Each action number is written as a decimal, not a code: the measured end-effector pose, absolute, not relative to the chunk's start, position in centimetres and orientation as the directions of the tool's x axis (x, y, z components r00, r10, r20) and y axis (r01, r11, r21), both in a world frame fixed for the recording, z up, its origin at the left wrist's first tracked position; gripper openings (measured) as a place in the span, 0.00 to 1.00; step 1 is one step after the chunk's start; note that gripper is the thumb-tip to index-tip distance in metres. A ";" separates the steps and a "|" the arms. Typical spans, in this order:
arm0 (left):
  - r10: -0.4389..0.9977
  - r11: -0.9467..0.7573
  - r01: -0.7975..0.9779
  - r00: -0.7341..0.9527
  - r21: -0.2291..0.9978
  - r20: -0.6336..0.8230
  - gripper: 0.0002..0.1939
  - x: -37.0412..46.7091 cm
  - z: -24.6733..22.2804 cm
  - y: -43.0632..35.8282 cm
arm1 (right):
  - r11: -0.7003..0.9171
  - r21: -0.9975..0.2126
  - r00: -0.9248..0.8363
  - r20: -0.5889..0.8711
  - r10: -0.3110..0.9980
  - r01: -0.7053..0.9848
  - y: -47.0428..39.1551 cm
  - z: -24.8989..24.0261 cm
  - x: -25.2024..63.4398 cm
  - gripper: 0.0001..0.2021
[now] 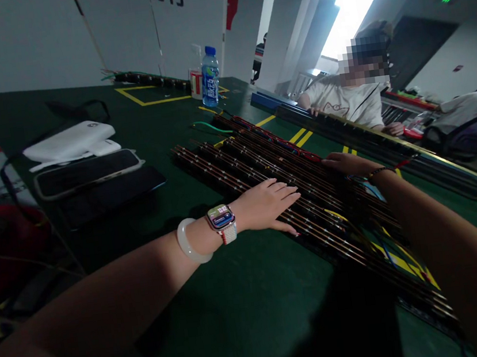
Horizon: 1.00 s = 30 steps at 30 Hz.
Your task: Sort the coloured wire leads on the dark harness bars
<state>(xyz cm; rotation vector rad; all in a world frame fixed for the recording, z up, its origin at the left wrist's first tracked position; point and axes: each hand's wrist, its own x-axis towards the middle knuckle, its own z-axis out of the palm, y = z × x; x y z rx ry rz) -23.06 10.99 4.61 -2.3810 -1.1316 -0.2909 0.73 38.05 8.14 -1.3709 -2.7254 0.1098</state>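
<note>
Several long dark strips with copper-coloured rails and small metal fittings lie side by side on a green table. Across the nearer strips rests my left hand, palm down with its fingers stretched out; a smartwatch and a pale bangle are on that wrist. My right hand reaches over the far side of the strips, by red and blue wires. Shadow and the angle hide most of its fingers. Yellow and blue wires lie at the near right end of the strips.
At the left are a white device and two phones, one in a light case. A blue-capped bottle stands at the back beside a spray bottle. Across the table sits a person behind long dark rails.
</note>
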 end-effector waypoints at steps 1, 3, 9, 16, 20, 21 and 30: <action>0.669 -0.540 0.772 0.636 -0.335 0.385 0.44 -23.1 4.6 11.0 | 0.582 -0.152 -0.589 -0.006 0.808 0.799 37.8 8.1 0.6 0.23; 0.671 -0.539 0.774 0.632 -0.332 0.387 0.44 -23.0 4.5 10.9 | 0.540 -0.222 -0.561 -0.045 0.826 0.812 36.9 7.8 0.3 0.26; 0.722 -0.444 0.838 0.544 -0.316 0.429 0.51 -22.9 4.2 11.0 | 0.505 -0.188 -0.478 0.171 0.862 0.843 34.0 6.2 -0.3 0.32; 0.742 -0.451 0.839 0.542 -0.304 0.394 0.51 -22.9 4.0 11.5 | 0.482 -0.130 -0.439 0.264 0.859 0.866 32.7 5.2 -0.7 0.34; 0.707 -0.455 0.814 0.576 -0.360 0.410 0.52 -22.7 4.4 11.4 | 0.462 -0.134 -0.420 0.257 0.870 0.877 32.3 5.0 -0.4 0.35; 0.702 -0.458 0.810 0.582 -0.367 0.410 0.52 -22.7 4.4 11.4 | 0.460 -0.135 -0.417 0.255 0.872 0.878 32.2 4.9 -0.3 0.35; 0.719 -0.506 0.797 0.601 -0.329 0.351 0.52 -22.1 3.8 11.4 | 0.450 -0.175 -0.401 0.255 0.880 0.876 31.4 4.3 1.1 0.33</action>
